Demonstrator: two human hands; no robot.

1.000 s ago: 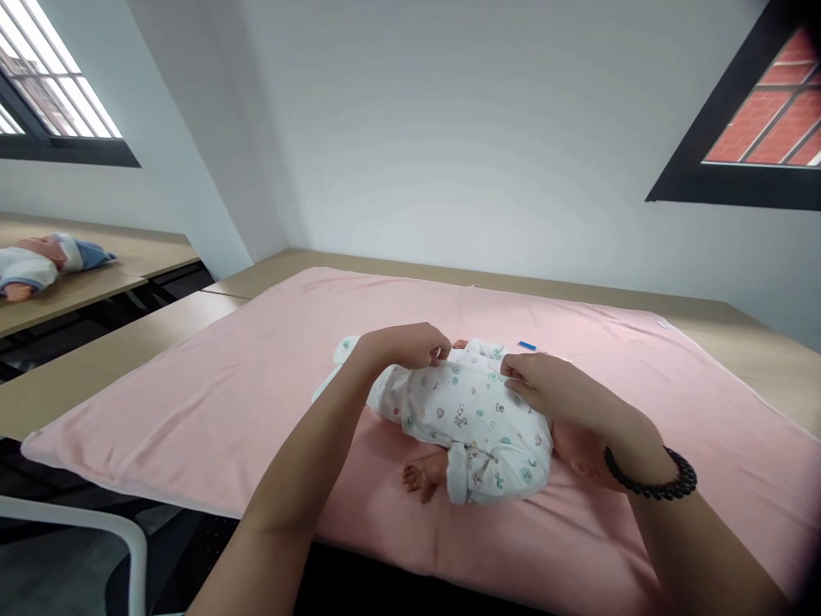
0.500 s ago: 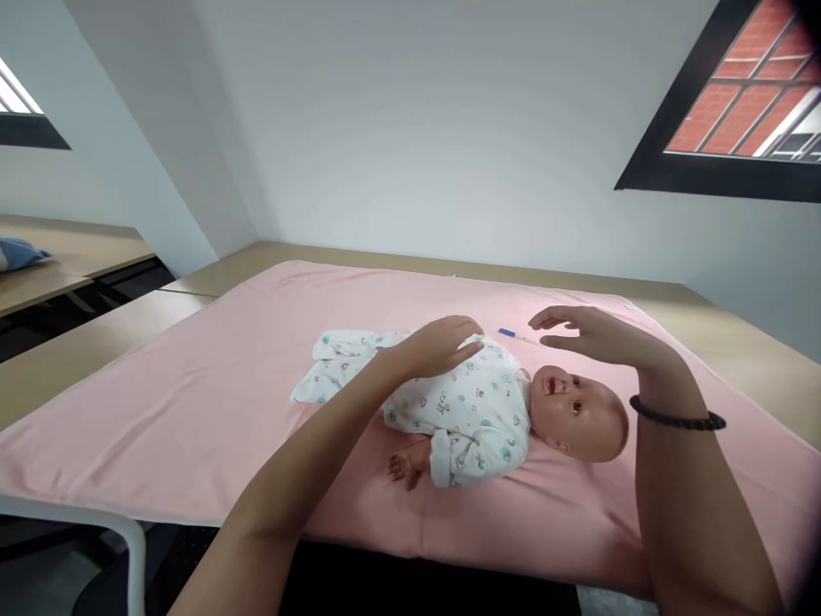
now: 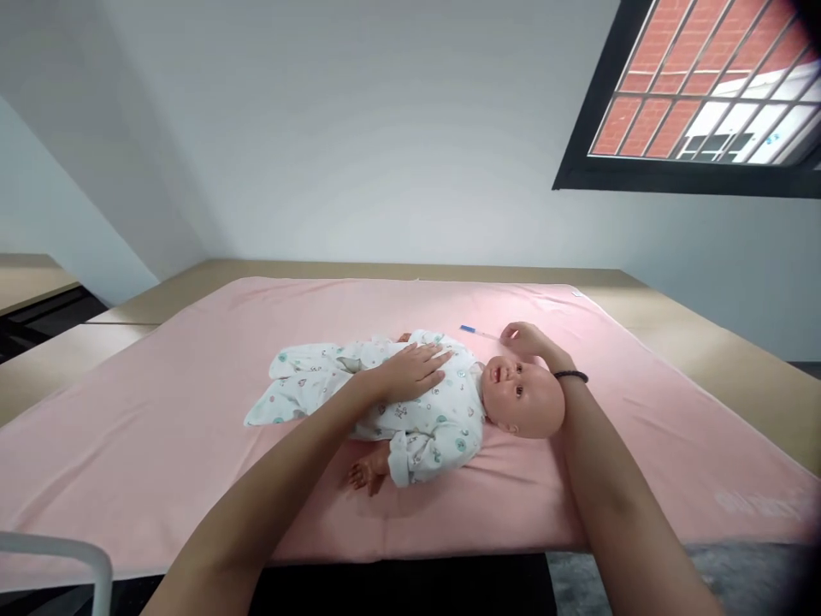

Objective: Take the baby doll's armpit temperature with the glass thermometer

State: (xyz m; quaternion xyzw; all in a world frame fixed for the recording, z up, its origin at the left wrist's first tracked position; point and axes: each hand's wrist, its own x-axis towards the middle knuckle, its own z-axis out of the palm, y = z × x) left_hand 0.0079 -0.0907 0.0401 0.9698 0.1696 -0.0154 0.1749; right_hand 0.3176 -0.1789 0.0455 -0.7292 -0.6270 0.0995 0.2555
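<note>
A baby doll in a white patterned sleepsuit lies face up on a pink cloth, its head to the right. My left hand rests flat on the doll's belly and chest, fingers stretched out. Beyond the doll's head, my right hand has its thumb and fingers curled together at the right end of a thin clear stick with a blue end, which looks like a thermometer. The fingertips hide that end. My right forearm, with a dark beaded bracelet, passes close beside the doll's head.
The pink cloth covers most of a wooden table set against a white wall. A barred window is at upper right. A white metal rail curves at the lower left, and another table stands at far left.
My view has turned to the right. My left hand has come down flat onto the doll's torso. My right hand has lowered to the stick's end and its fingers have closed.
</note>
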